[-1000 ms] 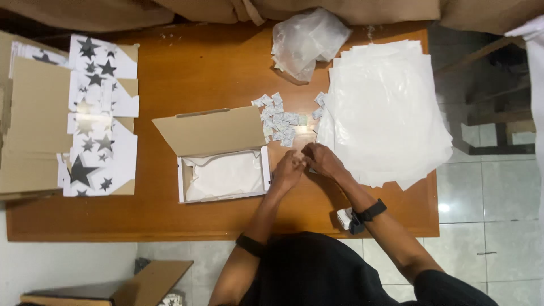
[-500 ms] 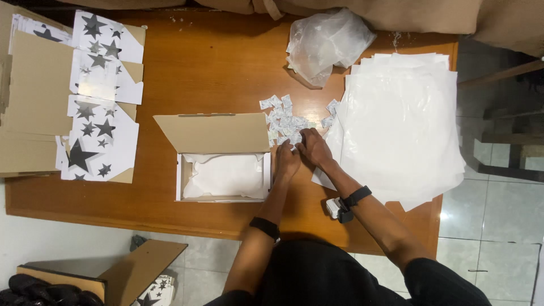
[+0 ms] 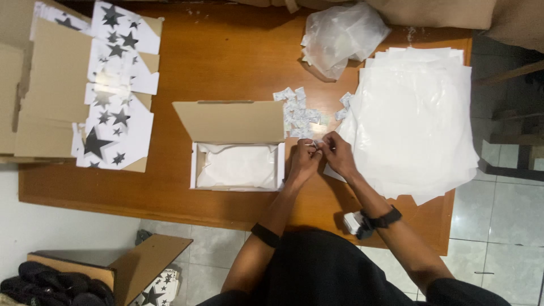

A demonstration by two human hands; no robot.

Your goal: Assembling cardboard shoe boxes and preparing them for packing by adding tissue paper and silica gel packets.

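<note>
desk (image 3: 226, 68) wooden | white sheet stack (image 3: 419, 124) at 3 o'clock | open box (image 3: 238, 164) centre, unmoved | left hand (image 3: 303, 161) and right hand (image 3: 339, 153), earlier apart, now both grips pinched on small packet (image 3: 317, 145), lifted from packet pile (image 3: 297, 110) at 12 o'clock

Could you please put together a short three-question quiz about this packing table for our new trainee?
1. True or false: the open box holds a white wrapped item.
2. What lies just beyond both hands: A) the small white packets, B) scissors, C) a tape roll?
3. Which side of the table holds the stack of white sheets?

Key: 1 true; 2 A; 3 the person's right.
</note>
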